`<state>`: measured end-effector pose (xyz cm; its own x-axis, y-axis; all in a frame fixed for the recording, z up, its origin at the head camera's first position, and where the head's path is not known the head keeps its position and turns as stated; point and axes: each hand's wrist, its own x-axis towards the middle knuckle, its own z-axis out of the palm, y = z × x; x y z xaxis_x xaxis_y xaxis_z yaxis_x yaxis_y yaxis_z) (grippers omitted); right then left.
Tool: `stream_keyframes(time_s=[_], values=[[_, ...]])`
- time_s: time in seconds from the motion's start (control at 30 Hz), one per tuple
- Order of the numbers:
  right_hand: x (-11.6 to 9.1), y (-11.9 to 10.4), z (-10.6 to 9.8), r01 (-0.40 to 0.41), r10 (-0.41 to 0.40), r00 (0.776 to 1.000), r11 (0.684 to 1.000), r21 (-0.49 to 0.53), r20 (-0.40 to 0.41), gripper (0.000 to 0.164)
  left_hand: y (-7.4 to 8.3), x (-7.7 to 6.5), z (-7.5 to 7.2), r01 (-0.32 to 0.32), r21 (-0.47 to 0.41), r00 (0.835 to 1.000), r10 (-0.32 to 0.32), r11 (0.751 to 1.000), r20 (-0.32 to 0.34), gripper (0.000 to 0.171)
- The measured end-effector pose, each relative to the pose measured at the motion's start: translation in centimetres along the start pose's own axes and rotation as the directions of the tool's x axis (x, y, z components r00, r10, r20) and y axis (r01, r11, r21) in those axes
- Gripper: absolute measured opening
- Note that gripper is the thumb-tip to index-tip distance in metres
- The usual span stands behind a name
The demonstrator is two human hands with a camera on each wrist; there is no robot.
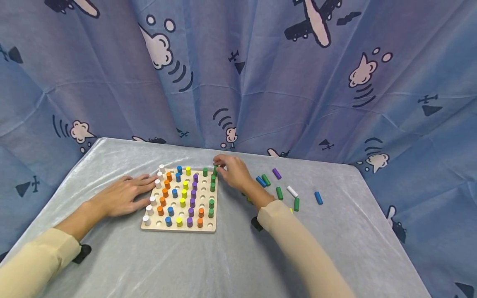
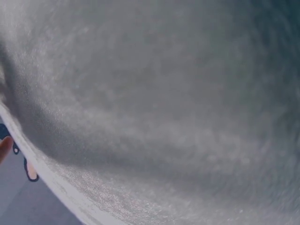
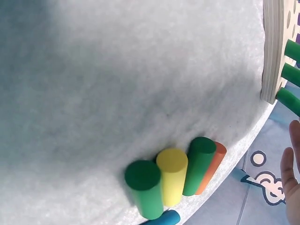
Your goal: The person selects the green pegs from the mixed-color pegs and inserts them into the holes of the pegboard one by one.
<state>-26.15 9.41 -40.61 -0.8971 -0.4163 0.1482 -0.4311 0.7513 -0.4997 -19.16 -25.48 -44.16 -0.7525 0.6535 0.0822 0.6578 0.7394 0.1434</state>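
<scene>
A wooden pegboard lies on the table, with columns of white, orange, blue, yellow, purple and green pegs standing in its holes. Some holes are bare. At its far right corner my right hand pinches a green peg between thumb and fingers. In the right wrist view only part of the right hand shows, near the board's corner. My left hand lies flat against the board's left edge, fingers stretched out. The left wrist view holds mostly tablecloth, with one fingertip at its left edge.
Loose pegs lie to the right of the board, among them a purple peg, a white peg and a blue peg. Near my right wrist are a yellow peg and an orange peg. A patterned curtain hangs behind the table.
</scene>
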Motion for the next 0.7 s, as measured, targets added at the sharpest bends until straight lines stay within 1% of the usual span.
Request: stream_keyframes(time_s=[0.1,0.37,0.6,0.7], values=[[0.03,0.01,0.10,0.000,0.000,1.000,1.000,0.004,0.000,0.026,0.05,0.00,-0.01,0.000,0.000,1.000,0.000,1.000,0.000,0.056],[0.12,-0.01,0.52,-0.007,0.007,1.000,0.998,0.064,-0.003,0.026,0.07,-0.06,0.02,-0.004,-0.003,1.000,0.004,1.000,-0.002,0.056],[0.18,0.03,0.84,0.024,-0.022,1.000,0.992,0.123,-0.013,0.024,0.12,-0.07,0.03,-0.020,0.004,0.999,0.020,1.000,-0.027,0.055],[0.17,0.03,0.85,0.028,-0.026,1.000,0.991,0.130,-0.016,0.024,0.12,-0.01,0.04,-0.016,0.002,1.000,0.016,1.000,-0.023,0.055]])
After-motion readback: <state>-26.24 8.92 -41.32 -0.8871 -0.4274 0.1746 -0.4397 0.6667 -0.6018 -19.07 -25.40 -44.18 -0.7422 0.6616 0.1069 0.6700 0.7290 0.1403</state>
